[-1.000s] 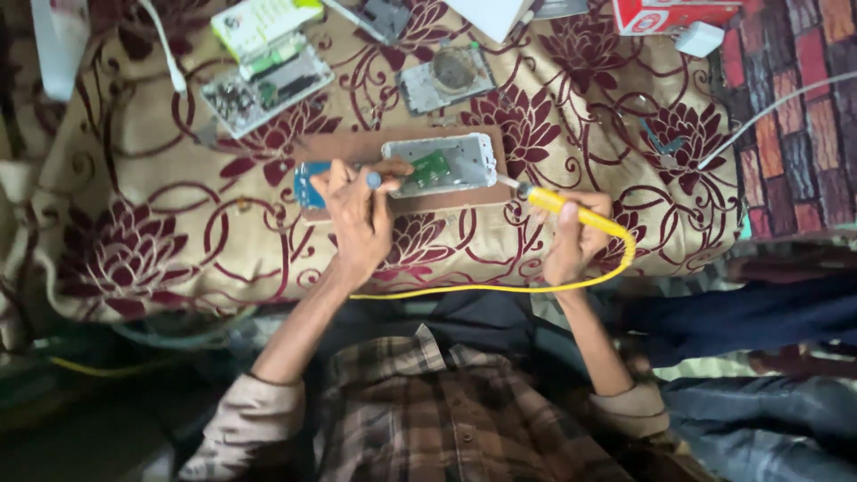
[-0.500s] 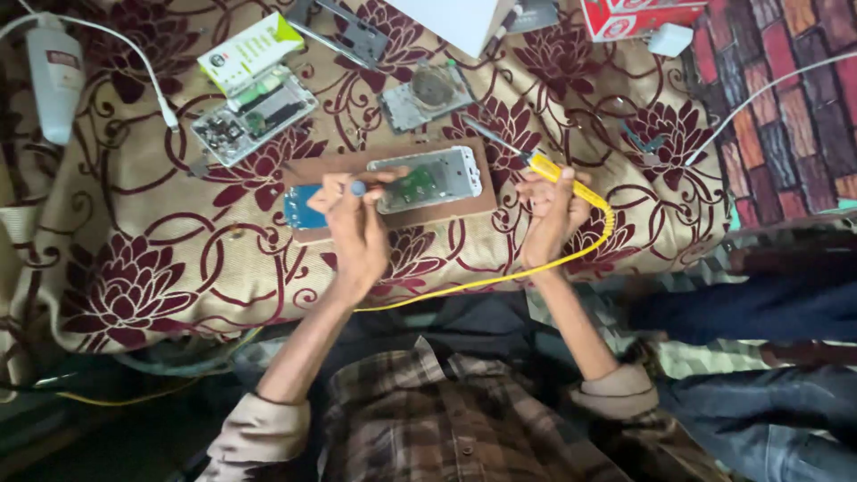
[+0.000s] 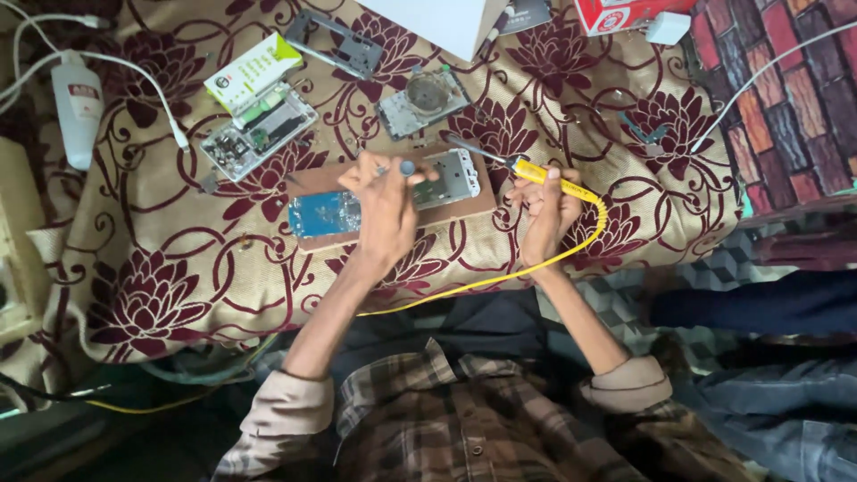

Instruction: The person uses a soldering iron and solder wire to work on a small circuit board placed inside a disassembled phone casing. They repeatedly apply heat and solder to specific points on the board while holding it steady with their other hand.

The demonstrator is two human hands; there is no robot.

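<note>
An opened phone body (image 3: 453, 175) lies on a brown board (image 3: 312, 181), with a blue panel (image 3: 321, 214) beside it on the left. My left hand (image 3: 386, 212) rests over the board between the two and pinches a thin tool with a small round grey end (image 3: 407, 167). My right hand (image 3: 544, 212) is just right of the board and grips a yellow soldering iron (image 3: 543, 177). The iron's dark tip (image 3: 469, 147) points to the upper left, above the phone body. Its yellow cable (image 3: 500, 277) runs back toward my lap.
On the flowered cloth (image 3: 161, 295) lie another opened phone (image 3: 259, 134), a green and white box (image 3: 254, 71), a metal frame (image 3: 335, 43) and a board with a round part (image 3: 421, 100). A white bottle (image 3: 76, 107) lies far left; a red box (image 3: 625, 13) is at the top.
My left hand has drawn back from the phone body and now holds the thin tool up. The right hand still holds the iron, its tip now angled over the phone.
</note>
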